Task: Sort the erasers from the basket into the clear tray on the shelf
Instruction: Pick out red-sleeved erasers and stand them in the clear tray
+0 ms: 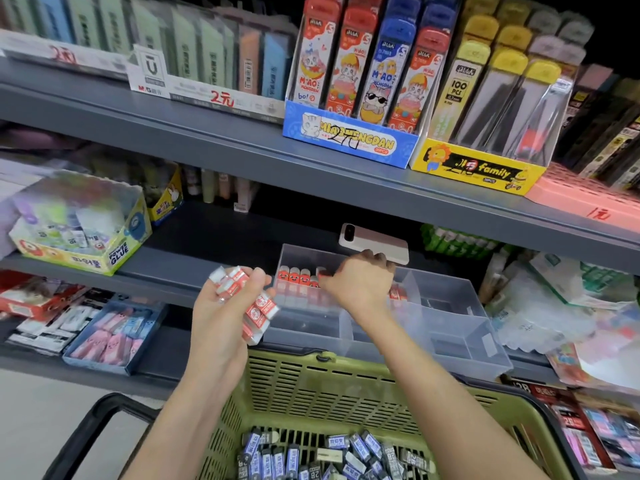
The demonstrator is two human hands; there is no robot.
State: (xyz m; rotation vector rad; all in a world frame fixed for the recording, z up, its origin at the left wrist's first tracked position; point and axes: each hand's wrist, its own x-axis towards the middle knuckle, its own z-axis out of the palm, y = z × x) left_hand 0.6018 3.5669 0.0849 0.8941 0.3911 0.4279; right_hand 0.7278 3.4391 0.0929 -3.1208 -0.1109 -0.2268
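My right fingers (337,280) pinch one red eraser (319,273) at the row's end in the clear tray's (450,327) back-left compartment (seat it upright, flush with its neighbours). My left hand (221,306) clutches the spare bundle (256,306) above the basket (311,382).

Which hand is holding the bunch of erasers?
The left hand grips red-and-white wrapped erasers; the right hand reaches into the clear plastic tray.

head view, close, looking forward-down over basket (311,386) toward shelf (207,140).
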